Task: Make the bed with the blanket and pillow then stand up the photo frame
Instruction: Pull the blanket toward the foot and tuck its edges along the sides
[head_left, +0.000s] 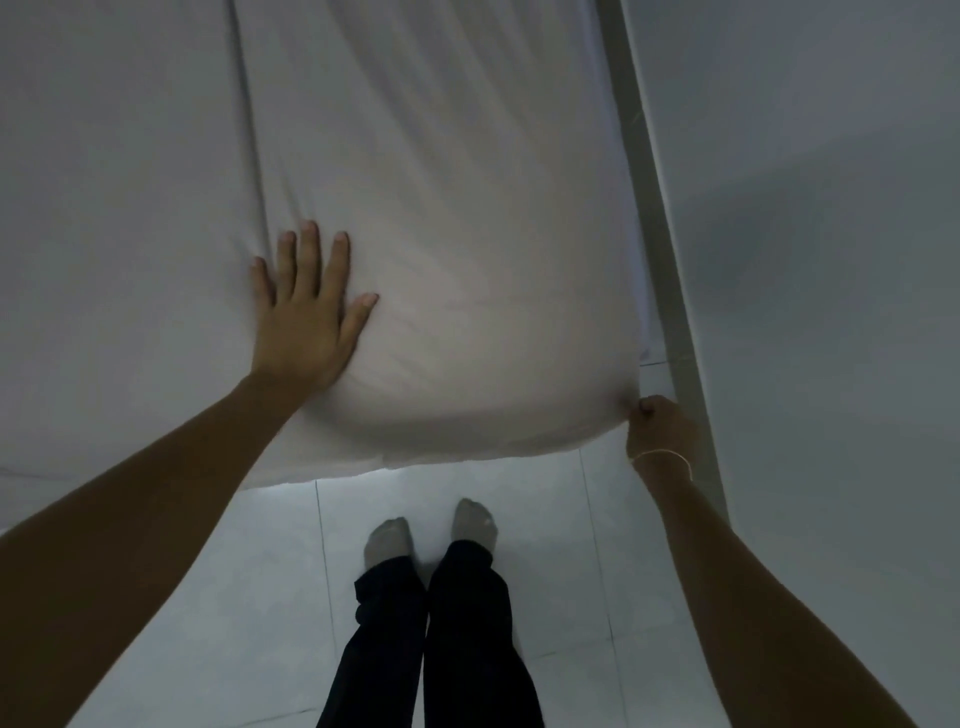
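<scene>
A pale blanket (441, 171) covers the bed and bulges over the near right corner, where something plump lies under it. My left hand (306, 312) rests flat on the blanket with fingers spread, just left of the bulge. My right hand (657, 423) is closed on the blanket's corner at the bed's right edge, close to the wall trim. The pillow itself and the photo frame are not in view.
A grey vertical trim (660, 208) and a pale wall (831, 208) run along the bed's right side. I stand on a light tiled floor (208, 571) at the bed's edge, my socked feet (431, 530) close to it.
</scene>
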